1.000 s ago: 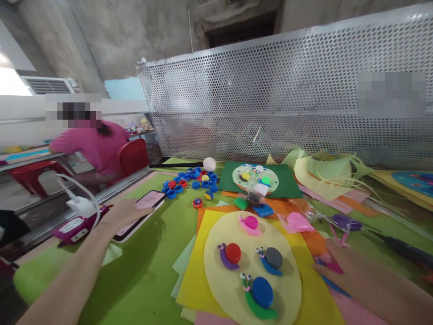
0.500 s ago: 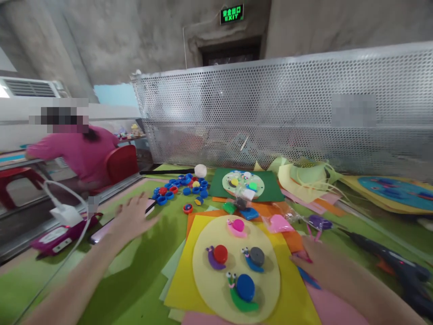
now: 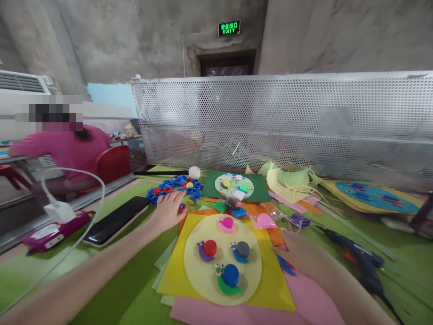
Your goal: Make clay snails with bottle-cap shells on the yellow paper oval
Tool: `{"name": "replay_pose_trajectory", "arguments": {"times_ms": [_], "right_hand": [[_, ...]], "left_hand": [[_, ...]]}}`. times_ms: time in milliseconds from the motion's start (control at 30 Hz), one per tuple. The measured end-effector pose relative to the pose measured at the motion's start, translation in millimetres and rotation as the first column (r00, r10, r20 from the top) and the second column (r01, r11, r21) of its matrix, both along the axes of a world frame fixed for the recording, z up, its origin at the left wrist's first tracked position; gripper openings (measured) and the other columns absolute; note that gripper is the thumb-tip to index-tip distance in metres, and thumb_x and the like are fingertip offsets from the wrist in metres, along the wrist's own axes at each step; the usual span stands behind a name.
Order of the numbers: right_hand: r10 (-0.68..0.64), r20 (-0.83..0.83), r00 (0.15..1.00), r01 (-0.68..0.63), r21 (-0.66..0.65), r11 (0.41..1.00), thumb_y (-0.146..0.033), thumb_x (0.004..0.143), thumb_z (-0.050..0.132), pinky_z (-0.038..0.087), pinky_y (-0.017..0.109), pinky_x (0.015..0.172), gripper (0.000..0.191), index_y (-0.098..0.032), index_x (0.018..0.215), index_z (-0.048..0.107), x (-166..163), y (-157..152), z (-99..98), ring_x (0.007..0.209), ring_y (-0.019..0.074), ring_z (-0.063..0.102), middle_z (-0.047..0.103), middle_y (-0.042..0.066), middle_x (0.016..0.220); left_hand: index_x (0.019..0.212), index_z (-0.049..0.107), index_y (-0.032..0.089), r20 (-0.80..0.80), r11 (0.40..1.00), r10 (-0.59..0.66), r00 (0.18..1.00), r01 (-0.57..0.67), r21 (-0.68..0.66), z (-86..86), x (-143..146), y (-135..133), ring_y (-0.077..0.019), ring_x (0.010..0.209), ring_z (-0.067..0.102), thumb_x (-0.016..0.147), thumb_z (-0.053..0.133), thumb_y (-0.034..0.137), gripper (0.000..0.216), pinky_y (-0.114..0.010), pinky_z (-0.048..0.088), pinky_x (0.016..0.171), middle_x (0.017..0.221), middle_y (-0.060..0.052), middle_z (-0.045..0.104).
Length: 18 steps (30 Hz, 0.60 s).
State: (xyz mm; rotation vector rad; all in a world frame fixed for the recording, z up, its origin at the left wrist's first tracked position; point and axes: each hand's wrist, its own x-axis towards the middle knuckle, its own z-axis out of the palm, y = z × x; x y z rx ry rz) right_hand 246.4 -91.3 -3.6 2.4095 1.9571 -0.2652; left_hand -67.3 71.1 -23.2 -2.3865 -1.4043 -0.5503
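My left hand (image 3: 168,209) lies flat with fingers stretched out on the green table, its fingertips at a red and blue bottle cap (image 3: 181,207) near the pile of blue caps (image 3: 174,186). My right hand (image 3: 297,255) rests palm down, fingers spread, on the coloured paper sheets beside a pale yellow disc (image 3: 223,259). The disc carries several clay snails with bottle-cap shells, pink, red, grey and blue. It lies on a yellow sheet (image 3: 270,289). Neither hand holds anything.
A black phone (image 3: 117,219) and a magenta charger with a white cable (image 3: 56,223) lie at the left. A glue gun (image 3: 355,255) lies at the right. A perforated metal screen (image 3: 287,122) backs the table. A person in pink (image 3: 64,151) sits far left.
My left hand left the phone and moved right to the caps by the paper stack. The phone's screen went dark. The view shifted, and my right hand stayed on the sheets.
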Motion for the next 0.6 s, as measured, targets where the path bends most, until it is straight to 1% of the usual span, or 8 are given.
{"name": "replay_pose_trajectory", "arguments": {"times_ms": [33,133,200,267,367,467,533,600], "right_hand": [[0.010,0.001,1.000,-0.010,0.012,1.000,-0.029,0.082,0.047,0.030,0.025,0.049,0.013,-0.018,0.075,0.050,-1.4,-0.5,1.2,0.070,0.0219,0.061,0.063,0.007,0.075],[0.027,0.000,1.000,-0.027,0.032,0.999,-0.027,0.079,0.051,0.026,0.024,0.047,0.013,-0.019,0.070,0.049,-4.3,-1.1,4.3,0.063,0.0202,0.060,0.061,0.005,0.069],[0.035,-0.010,0.999,-0.035,0.042,0.999,-0.026,0.079,0.052,0.025,0.024,0.046,0.012,-0.019,0.069,0.049,-3.8,-1.2,5.6,0.058,0.0184,0.058,0.059,0.003,0.065],[0.050,-0.019,0.999,-0.049,0.061,0.997,-0.025,0.079,0.051,0.025,0.023,0.046,0.011,-0.019,0.071,0.049,-1.6,-1.2,5.8,0.057,0.0170,0.057,0.058,0.001,0.063],[0.070,-0.023,0.997,-0.067,0.089,0.994,-0.025,0.081,0.051,0.025,0.023,0.045,0.012,-0.019,0.071,0.049,2.3,-0.8,3.9,0.057,0.0158,0.056,0.058,0.001,0.063],[0.076,-0.023,0.997,-0.073,0.102,0.992,-0.024,0.081,0.051,0.025,0.022,0.044,0.014,-0.018,0.068,0.049,3.6,0.7,1.0,0.055,0.0149,0.056,0.058,0.001,0.063],[0.082,-0.017,0.997,-0.079,0.120,0.990,-0.023,0.082,0.050,0.027,0.022,0.044,0.016,-0.018,0.066,0.049,3.2,2.9,0.1,0.054,0.0144,0.055,0.059,0.002,0.064],[0.098,-0.001,0.995,-0.096,0.160,0.982,-0.022,0.083,0.048,0.030,0.023,0.046,0.017,-0.018,0.066,0.050,1.8,5.9,0.7,0.055,0.0144,0.055,0.060,0.003,0.067]], "left_hand": [[0.120,0.048,0.015,0.020,1.000,0.015,1.000,-0.016,0.009,0.2,3.3,6.4,-0.0256,0.106,0.052,0.086,0.053,0.032,0.038,-0.048,0.041,0.089,0.120,-0.011,0.053],[0.115,0.051,0.015,0.099,0.998,0.053,0.994,-0.056,0.034,-1.2,14.6,19.0,-0.0225,0.101,0.055,0.087,0.052,0.031,0.032,-0.044,0.046,0.085,0.116,-0.009,0.053],[0.113,0.052,0.015,0.141,0.997,0.050,0.989,-0.056,0.043,-3.7,19.0,21.2,-0.0218,0.099,0.056,0.087,0.052,0.030,0.030,-0.043,0.047,0.083,0.115,-0.009,0.054],[0.112,0.053,0.015,0.166,0.999,0.020,0.986,-0.028,0.046,-6.3,19.1,19.1,-0.0213,0.098,0.056,0.087,0.052,0.029,0.028,-0.042,0.048,0.082,0.114,-0.008,0.055],[0.107,0.055,0.015,0.193,0.998,-0.048,0.980,0.041,0.044,-7.6,15.8,11.6,-0.0208,0.098,0.056,0.087,0.052,0.030,0.025,-0.043,0.046,0.084,0.111,-0.008,0.057],[0.099,0.057,0.015,0.203,0.989,-0.149,0.968,0.144,0.041,-6.0,16.7,2.0,-0.0209,0.099,0.056,0.088,0.047,0.023,0.017,-0.042,0.040,0.090,0.102,-0.008,0.061],[0.096,0.057,0.016,0.198,0.972,-0.233,0.952,0.230,0.038,-4.2,20.5,-5.5,-0.0220,0.099,0.056,0.087,0.042,0.019,0.018,-0.042,0.037,0.091,0.098,-0.009,0.063],[0.096,0.056,0.016,0.184,0.945,-0.324,0.928,0.325,0.025,-1.9,24.7,-14.9,-0.0234,0.099,0.056,0.086,0.039,0.019,0.020,-0.043,0.035,0.092,0.097,-0.009,0.064]]}}
